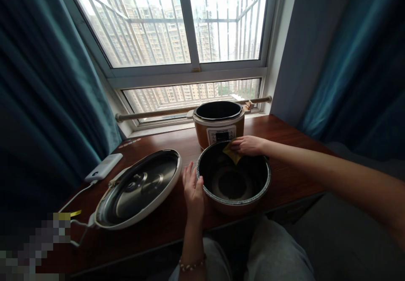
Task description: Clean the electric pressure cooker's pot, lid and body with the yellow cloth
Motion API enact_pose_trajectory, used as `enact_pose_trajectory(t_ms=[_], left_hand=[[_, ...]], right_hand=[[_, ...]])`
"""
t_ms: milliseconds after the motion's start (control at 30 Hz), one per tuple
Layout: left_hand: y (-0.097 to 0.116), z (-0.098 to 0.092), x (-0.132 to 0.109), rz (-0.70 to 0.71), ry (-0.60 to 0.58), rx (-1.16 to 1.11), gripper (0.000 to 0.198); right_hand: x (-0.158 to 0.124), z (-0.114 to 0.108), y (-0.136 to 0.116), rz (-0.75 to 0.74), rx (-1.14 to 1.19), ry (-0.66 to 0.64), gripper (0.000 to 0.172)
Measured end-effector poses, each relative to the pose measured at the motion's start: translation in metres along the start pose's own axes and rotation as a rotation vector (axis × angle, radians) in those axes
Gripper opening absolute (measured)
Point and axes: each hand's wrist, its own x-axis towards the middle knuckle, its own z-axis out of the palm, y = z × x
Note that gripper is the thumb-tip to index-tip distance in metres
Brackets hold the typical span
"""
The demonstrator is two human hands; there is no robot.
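A dark inner pot [234, 203] with a pale rim stands near the front edge of the table. My right hand [247, 146] reaches over its far rim and grips a yellow cloth [233, 154], which lies against the inside wall. On the pot's left side is my left hand [193, 188], its fingers stretched upward and apart. The left thumb touches the rim. Behind the pot stands an electric cooker [201, 131], brown and white with a control panel, its top uncovered. A large round lid [148, 184] lies tilted to the left, its dark inner side facing up.
A white power bank-like device [104, 168] with a cable lies at the table's left side. The wooden table [275, 135] meets a barred window [193, 76]. A horizontal rod [158, 113] runs behind the cooker. Blue curtains [63, 82] hang on both sides.
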Motion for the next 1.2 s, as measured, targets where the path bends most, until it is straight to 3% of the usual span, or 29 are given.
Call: enact_pose_trajectory(t_ms=[233, 433, 567, 733, 900, 1100, 1200], left_hand=[[-0.002, 0.000, -0.001, 0.013, -0.002, 0.034, 0.038], [0.001, 0.002, -0.002, 0.002, 0.020, 0.044, 0.039], [0.000, 0.004, -0.003, -0.001, 0.041, 0.073, 0.039], [-0.002, 0.006, -0.004, 0.005, 0.063, 0.073, 0.038], [-0.001, 0.006, -0.004, -0.005, 0.074, 0.080, 0.038], [-0.002, 0.008, -0.005, -0.008, 0.081, 0.082, 0.039], [-0.003, 0.009, -0.005, -0.012, 0.091, 0.069, 0.039]], right_hand=[[0.009, -0.002, 0.013, -0.058, -0.040, 0.072, 0.045], [-0.010, 0.002, 0.005, 0.108, -0.035, 0.108, 0.043], [-0.030, -0.004, -0.015, 0.246, 0.011, 0.075, 0.031], [-0.039, -0.006, -0.048, 0.391, 0.056, -0.021, 0.023], [-0.030, -0.010, -0.073, 0.453, 0.202, -0.255, 0.017], [-0.012, -0.026, -0.100, 0.354, 0.560, -0.511, 0.034], [-0.003, -0.031, -0.115, 0.265, 0.908, -0.473, 0.035]])
